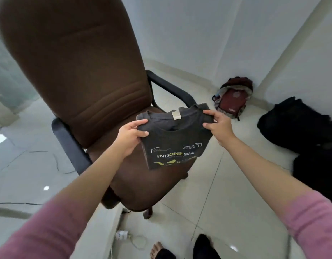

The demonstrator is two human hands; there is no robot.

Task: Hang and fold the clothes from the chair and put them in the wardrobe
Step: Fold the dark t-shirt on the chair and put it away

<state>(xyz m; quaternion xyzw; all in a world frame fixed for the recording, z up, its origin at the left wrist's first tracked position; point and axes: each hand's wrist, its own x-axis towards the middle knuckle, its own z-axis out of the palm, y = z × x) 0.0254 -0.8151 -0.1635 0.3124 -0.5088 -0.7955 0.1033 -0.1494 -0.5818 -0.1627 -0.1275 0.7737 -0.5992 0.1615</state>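
Both arms reach forward and slightly down from pink sleeves (310,217) pushed up the forearms, the hands level with each other above the front of the seat. The left hand (130,135) closes its grip on the left shoulder of a folded dark grey T-shirt (172,144), thumb on top along the collar edge and fingers curled underneath. The right hand (218,126) pinches the right shoulder the same way, thumb over the fabric and fingers tucked behind it. Between the two grips the shirt hangs flat, collar and pale neck label uppermost, the printed word INDONESIA and a yellow map shape facing the camera; its lower edge hangs over the seat, and whether it touches the cushion cannot be told. Behind and below the hands stands a brown office chair (77,75) with black armrests, its tall back rising beyond the left grip. Beyond the right grip, against the wall, lies a dark red backpack (233,100), and further right a heap of black fabric (299,128) sits on the tiled floor (217,193). Near the body, a bare foot (157,249) and a white power strip (122,234) show on the floor.
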